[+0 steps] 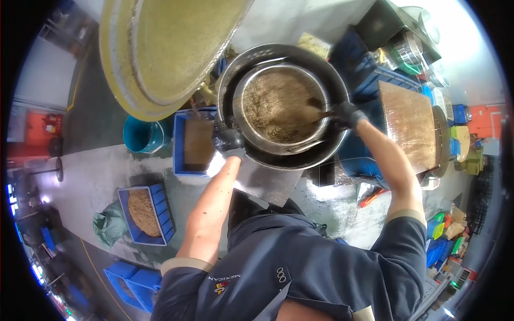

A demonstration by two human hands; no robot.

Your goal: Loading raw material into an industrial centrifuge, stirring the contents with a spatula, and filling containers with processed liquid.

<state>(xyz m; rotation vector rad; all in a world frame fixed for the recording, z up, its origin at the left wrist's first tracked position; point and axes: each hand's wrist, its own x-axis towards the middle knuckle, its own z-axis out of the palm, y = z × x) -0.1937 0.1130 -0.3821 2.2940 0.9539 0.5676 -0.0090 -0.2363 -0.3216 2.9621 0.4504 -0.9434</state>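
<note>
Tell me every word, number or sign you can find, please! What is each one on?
Dark shirt: pale lettering beside a small coloured emblem; I won't copy the words.
Same shirt: a short row of pale, rounded marks; I won't copy those either.
Metal bowl and paddle: no writing that I can make out.
Far background at both sides: too small or blurred to read anything.

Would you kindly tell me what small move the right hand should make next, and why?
Probably draw the brown paddle leftward through the grainy material: the right hand holds it near the right side of the inner bowl, most material lies left of it, and the left hand is at the rim of the outer pan.
</note>
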